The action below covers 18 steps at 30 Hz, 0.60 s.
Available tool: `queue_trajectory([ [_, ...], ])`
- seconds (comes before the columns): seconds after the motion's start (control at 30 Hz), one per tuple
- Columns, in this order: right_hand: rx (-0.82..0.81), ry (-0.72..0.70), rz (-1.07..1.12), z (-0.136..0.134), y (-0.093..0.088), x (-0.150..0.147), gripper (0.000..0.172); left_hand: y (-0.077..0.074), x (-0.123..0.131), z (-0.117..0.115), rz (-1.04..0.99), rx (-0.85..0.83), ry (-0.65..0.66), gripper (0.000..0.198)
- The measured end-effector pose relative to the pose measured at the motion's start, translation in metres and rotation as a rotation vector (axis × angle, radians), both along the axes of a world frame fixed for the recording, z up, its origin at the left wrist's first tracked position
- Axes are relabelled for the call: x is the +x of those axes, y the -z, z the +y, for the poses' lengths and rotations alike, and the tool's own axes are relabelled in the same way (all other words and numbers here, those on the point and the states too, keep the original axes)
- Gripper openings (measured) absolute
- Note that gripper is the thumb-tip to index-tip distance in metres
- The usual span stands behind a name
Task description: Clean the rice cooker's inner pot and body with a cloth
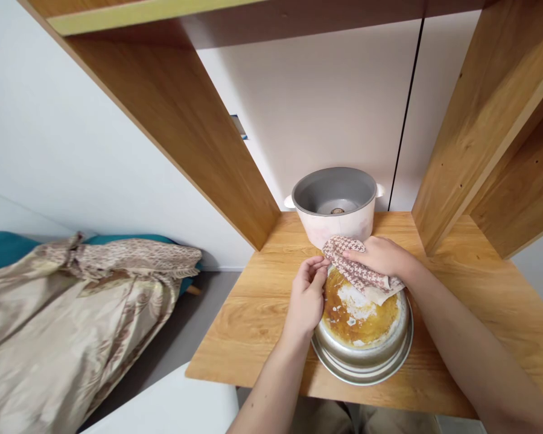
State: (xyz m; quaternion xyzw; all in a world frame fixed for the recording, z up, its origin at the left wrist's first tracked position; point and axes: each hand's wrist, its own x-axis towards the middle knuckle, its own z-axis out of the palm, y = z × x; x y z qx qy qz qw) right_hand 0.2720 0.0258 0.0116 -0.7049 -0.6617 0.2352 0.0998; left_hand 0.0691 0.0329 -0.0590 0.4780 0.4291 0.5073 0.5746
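Head view: wooden table spreads left and right of white pot, behind, and upturned metal pan, near front edge. Left hand curls at pan's side, its grip unclear; right hand grasps patterned cloth against pan's base.

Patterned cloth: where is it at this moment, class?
In the head view, right of centre, the patterned cloth is under the right hand, over the far part of the stained metal pan, just nearer than the pot.

Labels, numbers, brands, signs — none legible.
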Motion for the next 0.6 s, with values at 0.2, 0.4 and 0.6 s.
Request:
queue_trajectory([
  [0.2,0.06,0.095,-0.16,-0.0016,-0.0047,-0.0103,0.081,0.0014,0.0003,0.0001,-0.004,0.006,-0.007,0.039],
  [0.4,-0.004,0.029,0.007,-0.002,-0.0012,-0.0038,0.076,0.0021,-0.0003,0.0003,-0.002,0.005,-0.004,0.039],
  [0.6,0.064,0.081,-0.139,-0.0013,-0.0028,-0.0077,0.076,0.0009,-0.0004,-0.0002,-0.006,0.002,0.0,0.038],
])
